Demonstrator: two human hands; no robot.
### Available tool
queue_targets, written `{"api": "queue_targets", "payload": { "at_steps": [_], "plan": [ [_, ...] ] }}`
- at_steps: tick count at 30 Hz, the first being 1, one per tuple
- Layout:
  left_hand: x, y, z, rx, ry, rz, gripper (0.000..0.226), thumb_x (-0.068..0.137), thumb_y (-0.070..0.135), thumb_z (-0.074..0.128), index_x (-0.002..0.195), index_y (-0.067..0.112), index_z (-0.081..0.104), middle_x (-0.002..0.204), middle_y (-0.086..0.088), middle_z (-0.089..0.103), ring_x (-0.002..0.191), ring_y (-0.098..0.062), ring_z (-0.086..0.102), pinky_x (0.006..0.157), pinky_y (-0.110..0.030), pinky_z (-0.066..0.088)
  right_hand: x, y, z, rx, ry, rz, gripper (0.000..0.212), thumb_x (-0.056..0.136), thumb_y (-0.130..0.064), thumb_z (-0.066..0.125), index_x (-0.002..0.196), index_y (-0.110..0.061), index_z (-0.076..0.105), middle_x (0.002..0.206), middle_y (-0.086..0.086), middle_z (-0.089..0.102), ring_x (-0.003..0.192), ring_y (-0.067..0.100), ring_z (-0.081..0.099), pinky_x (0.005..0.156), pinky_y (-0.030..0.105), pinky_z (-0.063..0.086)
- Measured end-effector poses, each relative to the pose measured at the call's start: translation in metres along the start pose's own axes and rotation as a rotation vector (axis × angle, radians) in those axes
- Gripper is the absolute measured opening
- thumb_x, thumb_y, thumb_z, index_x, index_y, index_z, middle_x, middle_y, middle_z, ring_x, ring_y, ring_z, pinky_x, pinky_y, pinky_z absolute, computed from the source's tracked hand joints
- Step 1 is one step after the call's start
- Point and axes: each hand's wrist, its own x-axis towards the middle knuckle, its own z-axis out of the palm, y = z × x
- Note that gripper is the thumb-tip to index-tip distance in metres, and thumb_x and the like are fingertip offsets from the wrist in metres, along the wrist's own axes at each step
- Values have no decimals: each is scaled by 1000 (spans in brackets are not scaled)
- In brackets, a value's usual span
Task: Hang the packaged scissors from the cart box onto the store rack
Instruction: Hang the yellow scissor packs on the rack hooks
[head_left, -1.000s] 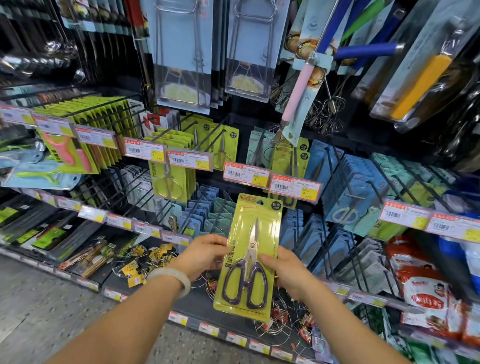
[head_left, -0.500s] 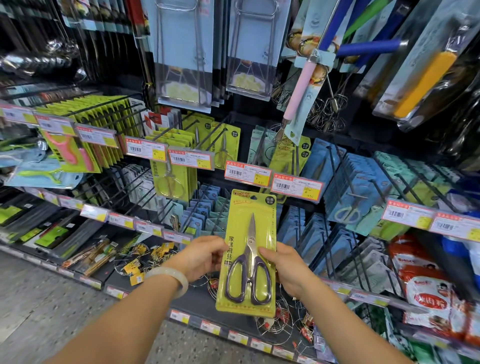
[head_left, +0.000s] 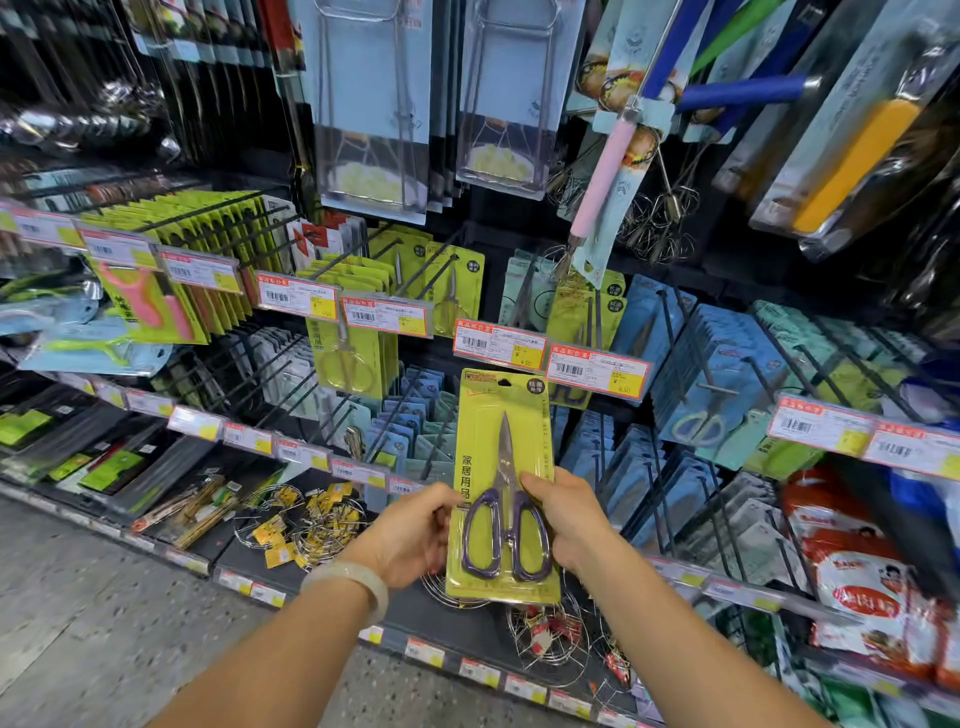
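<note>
Yellow-green carded scissors pack (head_left: 501, 488) is standing upright at frame centre, left hand (head_left: 410, 535) and right hand (head_left: 569, 519) pinching its lower sides, hang-hole pointing toward the price-tagged black hook (head_left: 595, 322) above.

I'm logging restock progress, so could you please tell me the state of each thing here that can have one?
scissors pack: held upright, not yet hung.
left hand: grips the pack's left edge.
right hand: grips the pack's right edge.
hang hole: empty, just below the price tags.
yellow scissors packs on hooks: hanging.
</note>
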Motion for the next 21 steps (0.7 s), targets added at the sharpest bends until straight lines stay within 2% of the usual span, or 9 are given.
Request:
{"api": "queue_targets", "payload": {
  "at_steps": [3,5,8,10,11,13,15,19,21],
  "plan": [
    [-6,-6,3,2,-74,13,18,75,3,55,92,6,55,74,-4,57,66,-17,50,59,-30,53,2,-1,-1,-1,-3,0,11,91,-15,60,101,-13,62,115,11,66,111,29,59,100,50,46],
    [-8,-8,1,-24,-76,20,18,82,-4,46,94,4,54,77,-6,63,66,-18,56,57,-29,56,2,0,-2,-12,-1,7,6,90,-14,60,96,-15,63,112,11,67,110,30,60,99,50,46],
    [-5,-8,-2,-2,-62,5,18,85,0,45,101,6,49,80,-5,62,67,-18,57,65,-32,54,2,1,-1,-20,6,-2,5,91,-12,59,90,-16,62,110,11,68,108,30,61,99,49,47],
    [-8,-7,2,63,-30,-15,7,88,6,45,84,7,52,62,1,57,54,-12,53,57,-25,49,4,-1,-3,-20,20,-5,7,92,-12,58,87,-17,61,107,10,67,107,29,61,97,47,48],
    [-9,-7,4,86,-6,-16,18,91,9,45,74,10,50,53,4,53,46,-9,50,50,-21,46,4,-2,-4,-21,27,-7,8,92,-12,58,87,-17,61,105,10,67,106,29,61,97,47,48],
    [-10,-9,9,110,17,-6,31,94,14,47,63,14,47,45,5,48,39,-7,45,43,-18,41,5,-5,-5,-25,40,-18,6,92,-12,57,89,-15,62,102,9,67,104,28,62,95,45,49],
    [-9,-11,9,144,42,-2,33,94,18,50,62,14,46,46,4,48,38,-7,45,43,-17,40,4,-7,-7,-16,39,-29,8,93,-12,56,99,-11,62,98,9,67,93,26,64,83,40,53],
    [-10,-14,4,136,-7,7,15,90,18,58,78,10,54,65,-4,58,56,-12,53,52,-20,47,2,-9,-9,-4,49,-35,21,93,-12,56,113,-6,59,99,9,66,82,22,62,67,28,51],
    [-12,-14,3,110,-49,12,11,86,9,59,78,11,52,67,-3,58,59,-13,53,54,-22,47,3,-9,-11,0,61,-31,26,93,-13,56,117,-5,58,106,11,66,87,23,62,73,31,52]
  ]
}}
